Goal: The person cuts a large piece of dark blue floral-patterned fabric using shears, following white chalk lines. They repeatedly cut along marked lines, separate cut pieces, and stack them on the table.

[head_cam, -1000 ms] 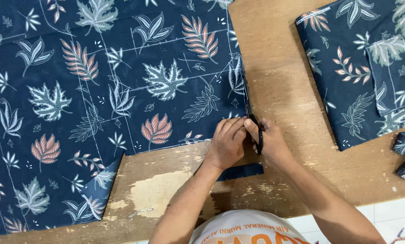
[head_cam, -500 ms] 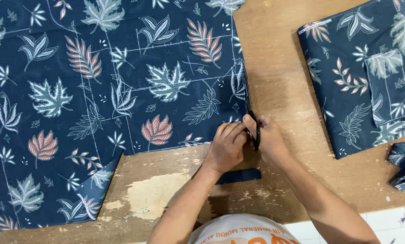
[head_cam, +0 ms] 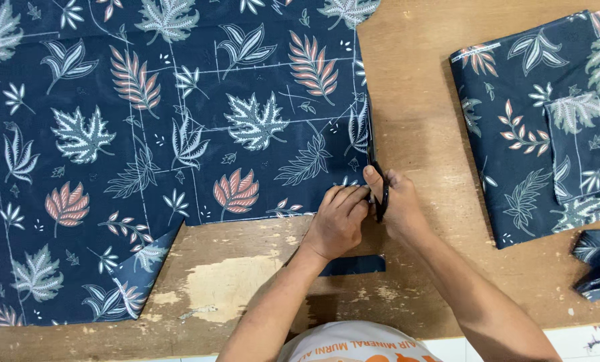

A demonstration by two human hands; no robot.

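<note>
A large sheet of dark blue cloth with a leaf print (head_cam: 152, 154) lies spread over the left of the wooden table (head_cam: 420, 114), with chalk lines drawn on it. My right hand (head_cam: 397, 204) grips black scissors (head_cam: 379, 184), whose blades run up the cloth's right edge. My left hand (head_cam: 340, 218) presses flat on the cloth just left of the scissors. A narrow strip of the same cloth (head_cam: 353, 265) lies under my wrists.
A folded stack of the same leaf-print cloth (head_cam: 534, 127) lies at the right of the table, with a smaller cut piece (head_cam: 578, 147) on top. A crumpled scrap (head_cam: 598, 265) sits at the right edge. The table surface has a worn pale patch (head_cam: 229, 285).
Both hands and the scissors have moved slightly up along the cloth's right edge, with the view shifting a little.
</note>
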